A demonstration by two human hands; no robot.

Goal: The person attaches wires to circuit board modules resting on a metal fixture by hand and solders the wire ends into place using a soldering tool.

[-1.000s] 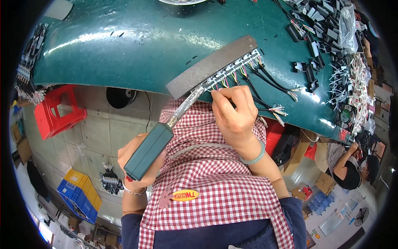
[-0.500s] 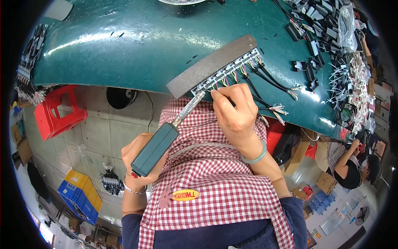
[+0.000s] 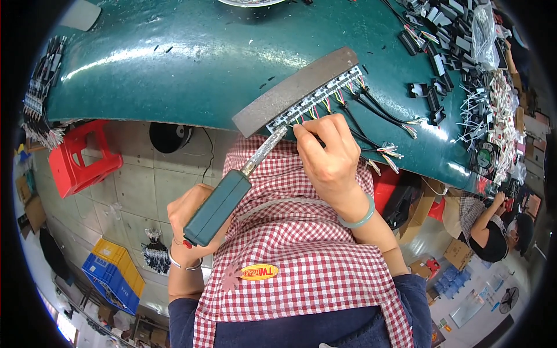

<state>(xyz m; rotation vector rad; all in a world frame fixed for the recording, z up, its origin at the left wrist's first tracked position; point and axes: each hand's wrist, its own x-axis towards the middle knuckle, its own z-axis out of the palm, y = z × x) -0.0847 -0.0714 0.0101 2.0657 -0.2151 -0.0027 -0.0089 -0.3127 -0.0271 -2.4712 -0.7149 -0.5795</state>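
Left hand [image 3: 185,211]: grip wrapped round green soldering tool [image 3: 231,191]; stiff, presumably hot-tipped, best held by its body. Right hand [image 3: 329,153]: grip pinched, seemingly on thin wire [image 3: 301,120], likely limp, fragile, beside board strip [image 3: 314,102] along brown bar [image 3: 297,90] on worktop [image 3: 174,87].

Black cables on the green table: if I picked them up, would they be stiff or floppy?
Probably floppy, since the black cables curve across the green table. Likely light, because they look thin. Their splayed wire ends look finer still, so might bend easily.
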